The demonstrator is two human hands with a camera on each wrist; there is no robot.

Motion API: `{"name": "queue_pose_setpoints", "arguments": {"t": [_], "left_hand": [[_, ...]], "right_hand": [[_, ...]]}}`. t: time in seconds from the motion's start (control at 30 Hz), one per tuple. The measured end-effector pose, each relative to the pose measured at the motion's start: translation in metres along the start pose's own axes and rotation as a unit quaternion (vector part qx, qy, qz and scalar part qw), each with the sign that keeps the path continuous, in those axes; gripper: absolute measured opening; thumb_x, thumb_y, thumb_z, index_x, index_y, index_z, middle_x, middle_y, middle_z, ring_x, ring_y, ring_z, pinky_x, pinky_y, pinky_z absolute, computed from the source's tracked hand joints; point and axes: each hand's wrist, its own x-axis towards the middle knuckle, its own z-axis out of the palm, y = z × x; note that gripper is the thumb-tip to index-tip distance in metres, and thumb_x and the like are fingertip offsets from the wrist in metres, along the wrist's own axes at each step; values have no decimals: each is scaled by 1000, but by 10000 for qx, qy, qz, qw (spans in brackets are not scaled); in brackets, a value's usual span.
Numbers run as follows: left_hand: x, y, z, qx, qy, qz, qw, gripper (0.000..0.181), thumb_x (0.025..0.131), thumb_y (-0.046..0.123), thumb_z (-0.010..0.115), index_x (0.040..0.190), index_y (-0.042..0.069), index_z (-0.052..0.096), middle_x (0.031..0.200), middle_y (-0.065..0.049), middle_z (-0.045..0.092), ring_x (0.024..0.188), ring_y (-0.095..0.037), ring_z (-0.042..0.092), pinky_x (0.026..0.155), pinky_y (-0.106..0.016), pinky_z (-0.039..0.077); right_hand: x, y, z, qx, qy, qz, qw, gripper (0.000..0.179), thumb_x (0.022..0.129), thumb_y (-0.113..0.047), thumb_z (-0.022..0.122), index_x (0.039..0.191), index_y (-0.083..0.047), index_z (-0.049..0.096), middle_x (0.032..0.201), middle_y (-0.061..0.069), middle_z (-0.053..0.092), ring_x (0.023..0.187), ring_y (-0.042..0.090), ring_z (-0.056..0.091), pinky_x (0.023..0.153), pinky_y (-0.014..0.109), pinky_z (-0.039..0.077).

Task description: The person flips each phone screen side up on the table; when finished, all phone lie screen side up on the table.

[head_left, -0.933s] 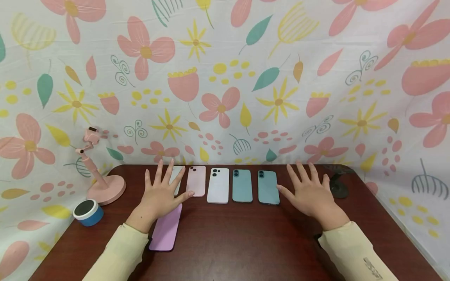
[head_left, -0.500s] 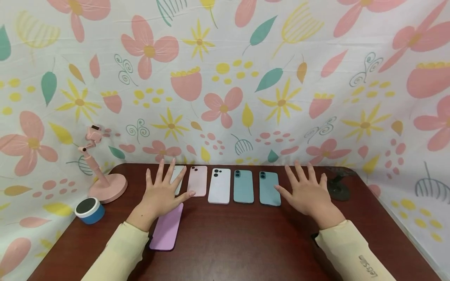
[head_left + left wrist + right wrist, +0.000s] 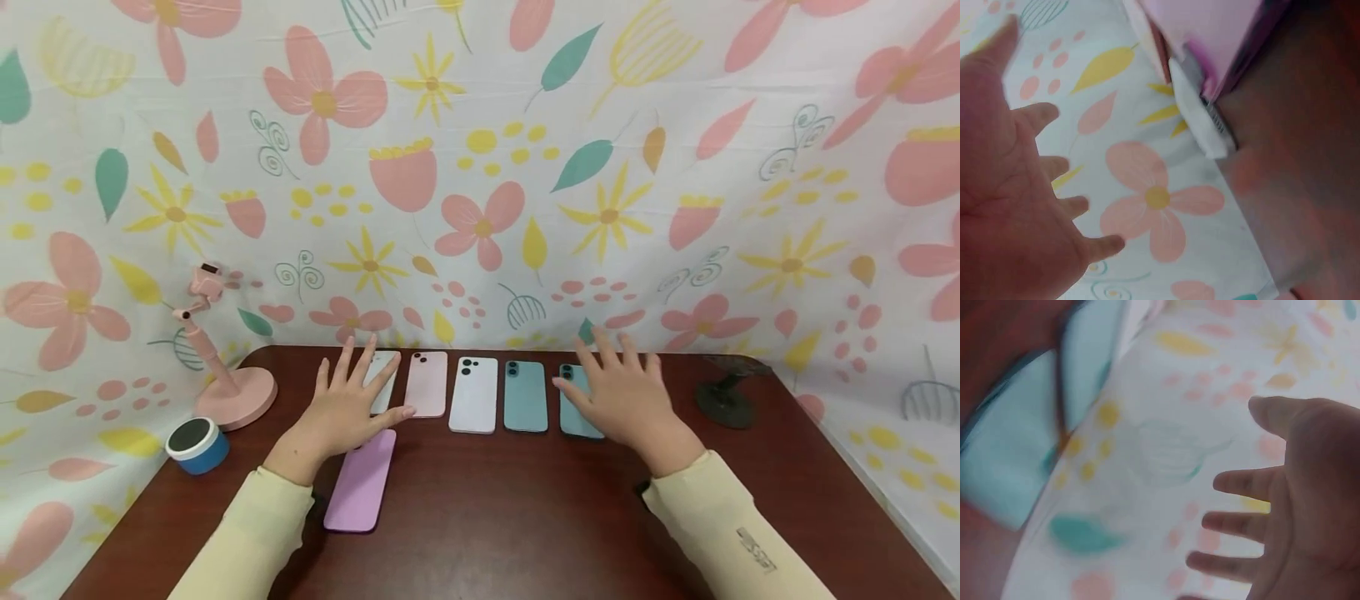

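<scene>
Fingers spread, my left hand (image 3: 341, 417) hovers over the left end of a row of phones and holds nothing. Under its fingers lies a pale phone (image 3: 384, 385), partly covered. Below that hand is a purple phone (image 3: 362, 487), its top end hidden. Rightward in the row come a pink phone (image 3: 427, 385), a white phone (image 3: 474, 396) and a teal phone (image 3: 526, 397). At the right end a second teal phone (image 3: 577, 417) is partly hidden by my right hand (image 3: 626, 396), whose fingers are spread and hold nothing. Both wrist views show the extended fingers.
A pink stand (image 3: 236, 398) with a jointed arm is at the table's left rear. In front of it sits a blue and white round container (image 3: 197, 446). At the right rear is a dark stand (image 3: 726, 402). A flowered cloth (image 3: 480, 167) rises behind the table.
My right hand has moved left, from beside the rightmost teal phone to above it. My left hand keeps its place over the pale phone. The head view has shifted slightly.
</scene>
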Motion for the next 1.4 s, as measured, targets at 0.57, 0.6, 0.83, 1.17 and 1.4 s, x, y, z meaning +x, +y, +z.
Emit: {"name": "queue_pose_setpoints", "arguments": {"t": [0.57, 0.6, 0.83, 1.17, 1.4], "left_hand": [[17, -49, -6, -571, -95, 337, 9978, 80, 92, 38, 84, 160, 8, 51, 168, -30, 39, 144, -58, 49, 116, -65, 46], [19, -50, -5, -602, -151, 237, 9978, 80, 92, 37, 84, 159, 8, 52, 167, -30, 41, 145, -56, 50, 116, -64, 46], [33, -54, 0, -643, -431, -277, 9966, 73, 92, 36, 85, 152, 4, 59, 155, -28, 58, 143, -47, 57, 115, -59, 50], [26, -65, 13, -982, -692, -374, 9920, 69, 89, 25, 88, 148, 2, 63, 149, -21, 66, 142, -41, 60, 115, -56, 51], [24, -69, 12, -903, -626, -372, 9933, 56, 88, 23, 89, 138, 4, 72, 138, -18, 74, 130, -37, 68, 107, -53, 56]], "right_hand": [[117, -157, 4, 1294, -787, -1830, 9714, 61, 109, -39, 62, 158, -4, 50, 158, 15, 58, 145, 33, 58, 121, 46, 48], [124, -162, 8, 1380, -823, -1864, 9693, 61, 109, -37, 62, 158, -3, 50, 157, 16, 58, 144, 33, 58, 121, 46, 48], [167, -195, 33, 1581, -767, -1899, 9660, 51, 107, -19, 62, 153, 2, 54, 153, 19, 62, 145, 34, 58, 122, 45, 47], [204, -228, 90, 1526, -848, -1662, 9705, 16, 105, -10, 57, 91, -11, 65, 84, 4, 61, 77, 20, 58, 77, 34, 51], [209, -235, 90, 1677, -1000, -1537, 9686, 30, 104, -8, 60, 74, -10, 59, 70, 1, 54, 67, 18, 53, 69, 30, 47]]}}
